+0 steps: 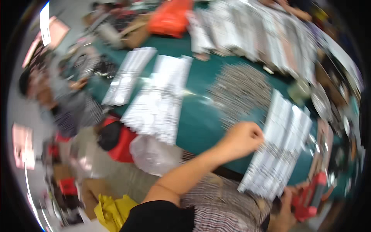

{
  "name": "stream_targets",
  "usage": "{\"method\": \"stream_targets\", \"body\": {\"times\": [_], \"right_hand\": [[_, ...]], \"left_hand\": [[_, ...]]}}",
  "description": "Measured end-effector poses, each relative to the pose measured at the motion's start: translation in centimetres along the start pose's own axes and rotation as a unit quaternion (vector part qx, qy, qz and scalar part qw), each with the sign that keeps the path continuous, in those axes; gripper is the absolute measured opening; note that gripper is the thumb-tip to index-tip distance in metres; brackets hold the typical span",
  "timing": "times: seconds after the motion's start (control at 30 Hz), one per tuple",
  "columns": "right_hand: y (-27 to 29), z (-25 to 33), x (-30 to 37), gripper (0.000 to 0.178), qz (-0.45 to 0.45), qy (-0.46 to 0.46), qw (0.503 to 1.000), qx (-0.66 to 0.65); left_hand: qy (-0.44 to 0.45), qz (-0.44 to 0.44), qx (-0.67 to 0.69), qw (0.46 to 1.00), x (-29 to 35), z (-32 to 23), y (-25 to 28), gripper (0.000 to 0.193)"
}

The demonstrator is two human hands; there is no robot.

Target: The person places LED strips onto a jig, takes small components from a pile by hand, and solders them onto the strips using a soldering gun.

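- The green table (201, 120) is crowded along its far side with rows of silvery strip packs (255, 31); the near edge curves past the person's lap, and the widest bare stretch of green lies in the middle, between the two nearer stacks.
- The left hand (243, 138) reaches out over the table, curled into a loose fist, its fingertips pinched at the upper edge of a long stack of silvery strips (280, 147). What exactly it pinches is too blurred to tell.
- That stack lies on the right part of the table, slanting from the far side down toward the near edge, its lower end overhanging the person's lap.
- Just beyond the fist spreads a heap of small grey metal pieces (239, 91), loose on the green.
- The right hand (288, 205) sits low at the table's near edge, wrapped around a red hand tool (311, 195); the fingers look closed on its grip.
- To the left lie two more sheets of strips, a wide one (160, 100) and a narrower one (129, 75), well apart from both hands.
- An orange bag (170, 17) rests at the far side.
- A clear plastic bag (152, 154) hangs off the near edge, beside something red and black (118, 141).
- Another person (58, 96) sits at the left; the whole view is smeared by motion, so fine detail is lost, and the rim is dark.
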State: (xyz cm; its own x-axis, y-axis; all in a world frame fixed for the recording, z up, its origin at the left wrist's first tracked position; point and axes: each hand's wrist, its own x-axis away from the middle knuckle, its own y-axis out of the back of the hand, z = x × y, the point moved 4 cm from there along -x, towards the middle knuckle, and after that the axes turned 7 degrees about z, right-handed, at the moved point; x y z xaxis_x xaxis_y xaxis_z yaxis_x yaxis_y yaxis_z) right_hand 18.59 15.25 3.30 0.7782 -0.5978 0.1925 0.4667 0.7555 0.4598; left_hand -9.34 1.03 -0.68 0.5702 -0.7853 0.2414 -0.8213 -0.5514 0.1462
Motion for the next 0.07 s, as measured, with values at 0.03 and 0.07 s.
{"method": "stream_targets", "body": {"times": [0.03, 0.07], "right_hand": [[1.7, -5.3, -0.5, 0.065, -0.062, -0.123, 0.986, -0.092], [0.2, -5.6, -3.0, 0.065, -0.027, -0.097, 0.989, -0.111]], "left_hand": [[0.004, -0.021, -0.037, 0.999, 0.2, 0.1, 0.3, 0.017], [0.002, -0.013, -0.075, 0.997, -0.3, 0.1, -0.5, 0.018]]}}
